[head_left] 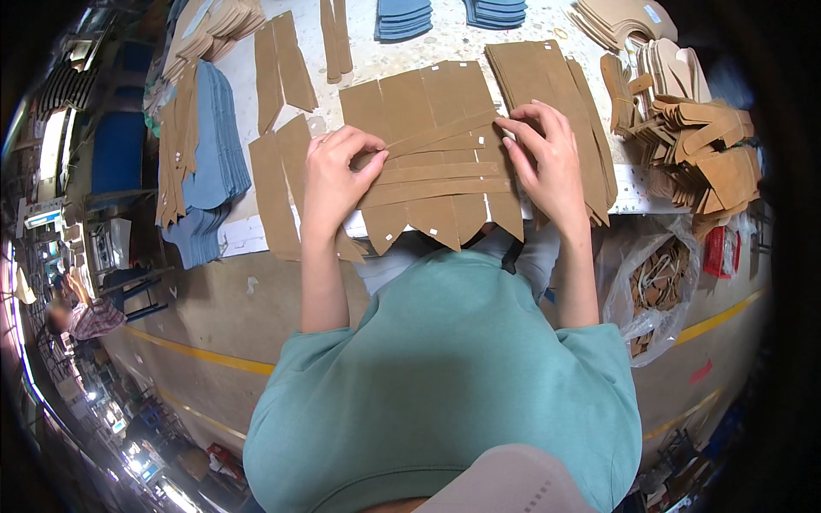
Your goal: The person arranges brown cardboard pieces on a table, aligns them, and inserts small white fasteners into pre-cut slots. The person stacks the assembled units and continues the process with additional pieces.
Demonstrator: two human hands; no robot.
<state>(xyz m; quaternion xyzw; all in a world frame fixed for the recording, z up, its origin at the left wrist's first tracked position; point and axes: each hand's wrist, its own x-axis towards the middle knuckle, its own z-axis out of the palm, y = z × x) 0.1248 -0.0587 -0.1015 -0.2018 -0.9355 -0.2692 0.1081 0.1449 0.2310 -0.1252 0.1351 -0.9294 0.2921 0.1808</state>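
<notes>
A narrow brown strip (440,131), which looks like leather or suede, slants across the larger brown cut pieces (393,98) in front of me. My left hand (335,175) is closed, thumb and forefinger pinching the strip's left end. At the strip's higher right end, my right hand (549,158) has bent fingers with the fingertips on it. Below it, more brown strips (436,173) lie crosswise, nearly parallel. Brown pieces with pointed ends (436,214) reach the table's near edge, bearing small white labels.
A stack of long brown panels (539,85) lies right of my hands. Blue pieces (218,128) are piled at the left, with other blue stacks (404,17) at the back. Tan strips (705,154) heap at the right edge. A clear bag of scraps (658,282) stands below.
</notes>
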